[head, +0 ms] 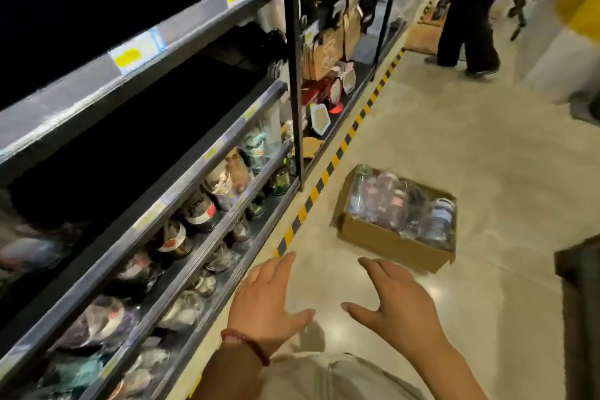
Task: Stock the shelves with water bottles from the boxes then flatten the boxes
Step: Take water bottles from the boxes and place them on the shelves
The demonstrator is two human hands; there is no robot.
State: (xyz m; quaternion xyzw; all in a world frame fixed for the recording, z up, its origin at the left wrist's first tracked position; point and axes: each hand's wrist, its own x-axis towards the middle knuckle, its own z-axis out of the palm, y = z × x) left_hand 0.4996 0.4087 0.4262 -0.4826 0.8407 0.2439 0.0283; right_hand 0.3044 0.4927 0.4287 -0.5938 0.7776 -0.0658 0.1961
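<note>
I stand in a shop aisle: dark metal shelves with yellow price labels, stocked bottles, striped black-and-yellow floor tape.

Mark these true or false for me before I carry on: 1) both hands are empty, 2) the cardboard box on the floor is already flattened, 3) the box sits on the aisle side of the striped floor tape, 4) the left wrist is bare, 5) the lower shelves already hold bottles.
1) True. The left hand and right hand are open, fingers spread, holding nothing.
2) False. The cardboard box stands upright and open, still full of wrapped bottles.
3) True. It rests on the floor to the right of the yellow-and-black tape, away from the shelving.
4) False. A red bead bracelet circles the left wrist.
5) True. Bottles line the lower shelves; they are too blurred to identify.
</note>
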